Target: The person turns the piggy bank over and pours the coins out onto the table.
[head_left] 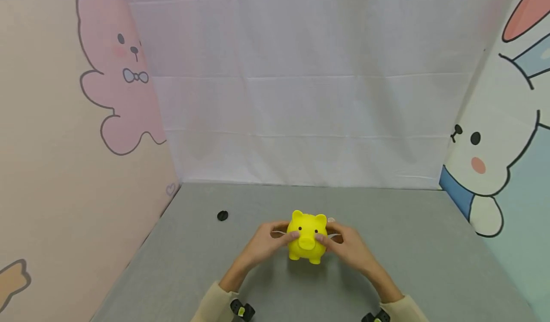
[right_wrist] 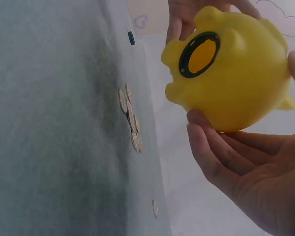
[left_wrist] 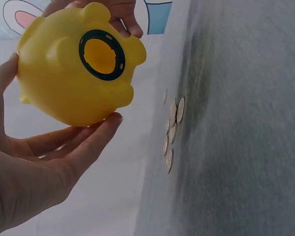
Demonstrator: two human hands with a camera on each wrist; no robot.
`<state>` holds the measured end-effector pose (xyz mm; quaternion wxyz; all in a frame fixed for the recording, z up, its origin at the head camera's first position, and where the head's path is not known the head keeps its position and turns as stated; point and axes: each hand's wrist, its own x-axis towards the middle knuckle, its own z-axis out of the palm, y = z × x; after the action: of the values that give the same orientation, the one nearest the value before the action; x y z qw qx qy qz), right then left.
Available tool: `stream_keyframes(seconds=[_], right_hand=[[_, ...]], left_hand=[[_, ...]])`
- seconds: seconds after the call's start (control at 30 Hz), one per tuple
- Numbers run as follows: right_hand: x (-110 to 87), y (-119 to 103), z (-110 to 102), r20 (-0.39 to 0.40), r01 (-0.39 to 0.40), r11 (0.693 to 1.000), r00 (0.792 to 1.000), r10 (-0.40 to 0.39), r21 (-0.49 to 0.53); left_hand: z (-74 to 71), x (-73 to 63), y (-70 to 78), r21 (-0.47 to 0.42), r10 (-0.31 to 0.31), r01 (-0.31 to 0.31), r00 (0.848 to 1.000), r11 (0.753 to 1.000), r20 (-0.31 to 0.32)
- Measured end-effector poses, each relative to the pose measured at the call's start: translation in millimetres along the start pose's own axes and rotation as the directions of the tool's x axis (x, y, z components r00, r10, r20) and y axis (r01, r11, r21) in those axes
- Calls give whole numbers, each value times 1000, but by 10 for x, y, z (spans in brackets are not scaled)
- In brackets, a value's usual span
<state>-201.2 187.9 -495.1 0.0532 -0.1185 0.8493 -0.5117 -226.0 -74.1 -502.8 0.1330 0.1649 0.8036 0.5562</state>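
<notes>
A yellow piggy bank point(head_left: 307, 226) is held up over the grey table, its snout towards the head camera. My left hand point(head_left: 267, 241) grips one side, thumb on the face and fingers round behind. The right hand point(head_left: 349, 246) holds the other side the same way. On the underside, seen from the left wrist, a dark ring point(left_wrist: 119, 69) frames an open round hole. Several flat silvery coins point(right_wrist: 130, 115) lie on the table below and behind the bank, mostly hidden from the head view. One coin point(right_wrist: 155, 208) lies apart from that cluster.
A small round black plug point(head_left: 222, 215) lies on the grey table point(head_left: 193, 264) at the back left. White cloth point(head_left: 301, 97) hangs behind the table's far edge. Walls with cartoon animals stand on both sides.
</notes>
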Motion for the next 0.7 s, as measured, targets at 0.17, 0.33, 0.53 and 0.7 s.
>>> stream_keyframes(seconds=[0.17,0.33,0.53,0.7], right_hand=[[48,-8,12,10,-57,998,998,57,12],[70,-13,17,40,-116,991,993,113,65],[90,-25,10,83,-150,985,986,143,85],[100,-30,14,101,-157,983,984,148,91]], left_hand=[[38,36,29,-40,-97,97,995,994,-1],[41,25,49,-84,-129,129,992,988,7],[22,28,39,-98,-144,146,989,984,30],[7,33,29,-113,-154,159,987,981,45]])
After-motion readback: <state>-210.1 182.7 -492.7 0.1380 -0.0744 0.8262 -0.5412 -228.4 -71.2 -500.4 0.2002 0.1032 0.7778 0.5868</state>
